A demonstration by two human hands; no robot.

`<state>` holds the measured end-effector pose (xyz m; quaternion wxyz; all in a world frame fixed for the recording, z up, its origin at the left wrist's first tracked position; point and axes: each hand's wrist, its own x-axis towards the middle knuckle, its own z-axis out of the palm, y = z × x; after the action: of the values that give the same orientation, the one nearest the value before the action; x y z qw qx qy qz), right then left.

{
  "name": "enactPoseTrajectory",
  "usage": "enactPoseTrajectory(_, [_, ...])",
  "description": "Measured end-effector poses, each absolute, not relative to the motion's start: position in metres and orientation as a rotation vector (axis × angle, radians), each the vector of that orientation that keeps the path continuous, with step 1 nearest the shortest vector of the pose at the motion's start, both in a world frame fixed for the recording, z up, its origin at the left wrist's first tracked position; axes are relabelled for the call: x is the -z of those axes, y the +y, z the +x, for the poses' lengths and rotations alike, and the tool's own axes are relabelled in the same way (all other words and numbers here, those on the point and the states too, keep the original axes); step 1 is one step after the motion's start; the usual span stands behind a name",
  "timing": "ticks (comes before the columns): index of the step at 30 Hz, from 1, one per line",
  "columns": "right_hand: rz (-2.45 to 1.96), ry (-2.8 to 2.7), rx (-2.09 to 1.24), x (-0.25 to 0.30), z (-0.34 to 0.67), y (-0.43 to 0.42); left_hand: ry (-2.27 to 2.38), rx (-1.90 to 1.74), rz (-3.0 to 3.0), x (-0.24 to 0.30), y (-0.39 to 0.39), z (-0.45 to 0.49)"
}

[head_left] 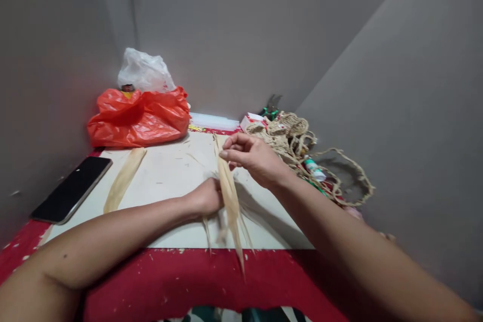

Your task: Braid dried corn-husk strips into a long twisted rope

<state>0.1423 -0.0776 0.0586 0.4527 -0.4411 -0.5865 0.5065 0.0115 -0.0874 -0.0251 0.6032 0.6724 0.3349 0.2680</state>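
Between thumb and fingers of my right hand (249, 153) is the upper part of a long, pale dried leaf strip (228, 186), like husk. The strip hangs down in front, splitting into frayed, pointed ends over the near edge of the white board (169, 171). My left hand (207, 196) is closed just behind and left of the strip, its fingertips partly hidden. Thin dry strands (207, 234) hang below that fist, blurred. Another flat, pale dried strip (125, 181) lies on the board's left side.
A black phone (71, 188) rests at the left edge. Behind sit a red plastic bag (139, 118) and a white plastic bag (145, 70). Coiled, braided cord (289, 131) and green-handled pliers (270, 110) lie at right. Red cloth (169, 276) covers the table; grey walls surround it.
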Motion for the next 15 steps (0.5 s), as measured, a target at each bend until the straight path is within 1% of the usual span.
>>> enactPoseTrajectory(3, [-1.105,-1.310,-1.389,-0.054,0.173,-0.116,0.826,-0.578,1.534,0.026,-0.090,0.013])
enactPoseTrajectory(7, [-1.237,-1.298,-1.560,-0.041,0.191,-0.154,0.867,-0.540,1.469,0.024,-0.096,0.016])
enactPoseTrajectory(11, [-1.371,-1.307,-1.645,-0.022,0.186,-0.169,0.876,-0.562,1.380,0.017,-0.101,0.019])
enactPoseTrajectory(15, [-1.361,-1.245,-1.677,-0.007,0.172,-0.171,0.922,-0.624,1.421,0.016,-0.103,0.021])
